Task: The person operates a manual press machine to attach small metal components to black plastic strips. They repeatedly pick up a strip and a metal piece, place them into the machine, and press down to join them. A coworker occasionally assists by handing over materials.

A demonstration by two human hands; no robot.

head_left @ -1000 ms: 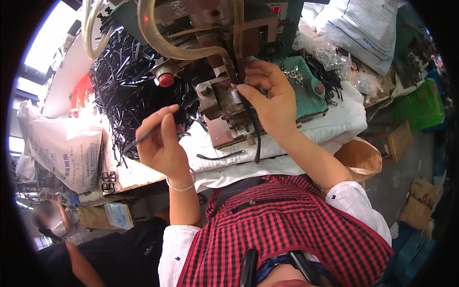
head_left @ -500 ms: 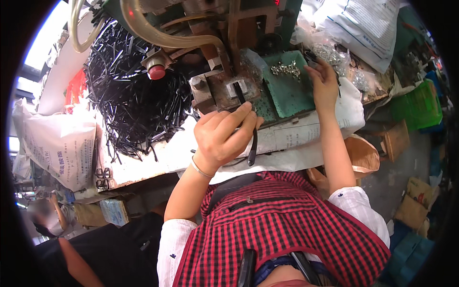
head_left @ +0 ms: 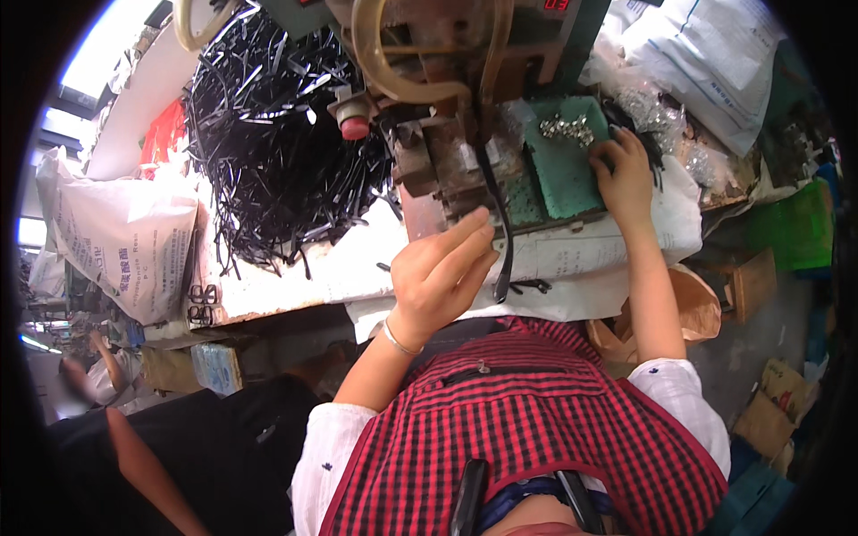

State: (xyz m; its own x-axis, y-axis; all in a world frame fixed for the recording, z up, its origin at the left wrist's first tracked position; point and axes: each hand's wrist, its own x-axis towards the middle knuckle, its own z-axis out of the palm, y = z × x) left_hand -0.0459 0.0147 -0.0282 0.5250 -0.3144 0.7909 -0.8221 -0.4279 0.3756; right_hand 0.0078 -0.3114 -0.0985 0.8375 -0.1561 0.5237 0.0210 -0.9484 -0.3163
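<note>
A black eyeglass temple (head_left: 505,255) hangs out of the bench press (head_left: 460,161), its upper end under the press head and its wide end toward me. My left hand (head_left: 442,279) is just left of it, fingers stretched out and apparently off the temple. At the right edge of a green tray (head_left: 567,183), my right hand (head_left: 627,179) is curled with thumb and forefinger drawn together; anything between them is too small to make out. Small shiny metal parts (head_left: 567,131) lie in the tray. Dark slender pieces (head_left: 617,114) lie just beyond my right fingers.
A big heap of black temples (head_left: 277,152) fills the bench's left. A red push button (head_left: 355,128) and a bent hose (head_left: 368,54) jut from the machine. White sacks (head_left: 134,241) stand left; plastic bags of metal parts (head_left: 652,121) lie right. Another person's arm (head_left: 147,464) is at lower left.
My left hand has come off the temple and drawn slightly back. The press head appears lower over the temple's end. My right fingers have closed closer together by the tray. The view has shifted.
</note>
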